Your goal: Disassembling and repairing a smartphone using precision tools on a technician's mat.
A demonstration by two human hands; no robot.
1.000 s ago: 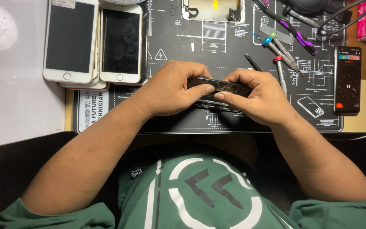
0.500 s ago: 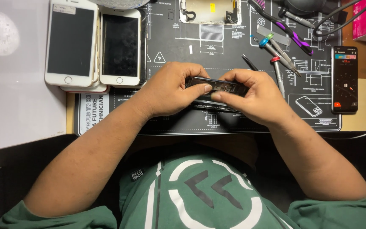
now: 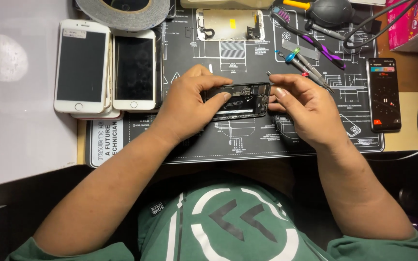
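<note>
Compared with 0.5 s ago, the right hand (image 3: 306, 108) has come off the opened phone body (image 3: 238, 100), so only 1 hand now grips it where 2 were wrapped over it. That left hand (image 3: 189, 104) clamps the phone body from its left end, thumb lying across the exposed circuitry and fingers curled over the far edge, holding it a little above the dark repair mat (image 3: 276, 145) near the mat's middle. Just beside the phone's right end, the right hand has thumb and forefinger pinched together at what looks like a tiny part; it is too small to tell what. My judgement is that this is the stage of working small pieces in or out of the open phone, so the next move calls for a steady left grip and a fine, precise pinch. 2 white phones (image 3: 105, 67) lie well apart at the left, screwdrivers (image 3: 310, 65) just beyond the right hand.
</note>
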